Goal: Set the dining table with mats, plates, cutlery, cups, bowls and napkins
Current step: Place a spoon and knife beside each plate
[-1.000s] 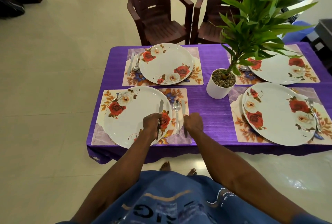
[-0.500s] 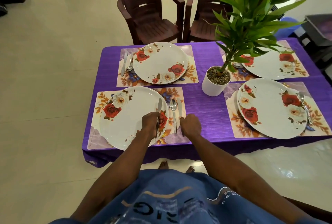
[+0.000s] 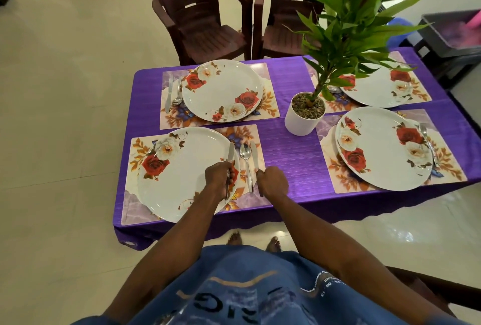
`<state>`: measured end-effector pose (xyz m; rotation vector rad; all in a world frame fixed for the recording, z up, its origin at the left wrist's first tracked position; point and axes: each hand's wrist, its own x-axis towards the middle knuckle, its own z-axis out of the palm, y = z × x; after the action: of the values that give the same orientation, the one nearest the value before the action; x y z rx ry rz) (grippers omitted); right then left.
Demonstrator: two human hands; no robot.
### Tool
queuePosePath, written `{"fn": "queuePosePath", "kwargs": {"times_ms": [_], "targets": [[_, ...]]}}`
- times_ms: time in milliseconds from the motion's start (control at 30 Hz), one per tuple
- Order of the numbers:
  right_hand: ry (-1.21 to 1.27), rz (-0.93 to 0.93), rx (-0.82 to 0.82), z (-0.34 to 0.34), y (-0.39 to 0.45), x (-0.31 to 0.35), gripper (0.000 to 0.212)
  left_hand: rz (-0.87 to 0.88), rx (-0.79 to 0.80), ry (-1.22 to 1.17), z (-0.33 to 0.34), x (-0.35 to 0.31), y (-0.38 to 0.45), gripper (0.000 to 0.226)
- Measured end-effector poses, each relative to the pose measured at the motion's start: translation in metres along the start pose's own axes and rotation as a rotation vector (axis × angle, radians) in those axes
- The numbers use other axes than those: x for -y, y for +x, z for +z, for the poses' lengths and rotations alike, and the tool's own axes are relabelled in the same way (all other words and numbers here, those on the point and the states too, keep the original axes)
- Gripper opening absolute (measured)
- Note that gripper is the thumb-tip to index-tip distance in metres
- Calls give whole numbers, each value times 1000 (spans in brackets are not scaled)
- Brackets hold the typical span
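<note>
4 places are laid on the table, each with a mat and a rose-print plate, and the person stands at the near-left one. Compared with 1 second ago, very little has moved at that place: both hands sit where they sat, over the cutlery by the right rim of the near-left plate.

The left hand is curled around a knife, whose blade lies on the plate's right edge, pointing away from the person. The right hand is curled on a second knife, which lies on the mat just right of a spoon. The spoon rests untouched between the 2 knives. Only the view has swung a little, so the chairs and the plant sit differently in it.

My guess is that the person is straightening this setting, not adding to it. 2 knives at 1 place looks like 1 too many, so the one on the plate may be meant for elsewhere.

No cup, bowl or napkin shows anywhere on the table. So, as I judge it, mats, plates and most cutlery are done, and a good half of the job remains.
</note>
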<state>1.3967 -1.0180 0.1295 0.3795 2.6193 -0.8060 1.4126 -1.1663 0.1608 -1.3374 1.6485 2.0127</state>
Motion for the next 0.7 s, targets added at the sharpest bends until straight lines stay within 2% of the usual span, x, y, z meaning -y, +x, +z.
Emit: {"fn": "queuePosePath", "kwargs": {"times_ms": [133,267,400,567,700], "targets": [[96,13,-14,-2,-3,-2,49,14,6,-9,2,0,0,19],[286,31,-76,-18,-5,-6,45,81,27,-27,16,5,-5,16],[391,47,-111,-39,-2,-12,43,114,133,-51,38,1,-18,14],[506,86,-138,-68,9,-35,42,185,239,37,79,2,-39,5],[598,121,-116,-98,20,-71,41,199,251,58,133,15,-53,14]]}}
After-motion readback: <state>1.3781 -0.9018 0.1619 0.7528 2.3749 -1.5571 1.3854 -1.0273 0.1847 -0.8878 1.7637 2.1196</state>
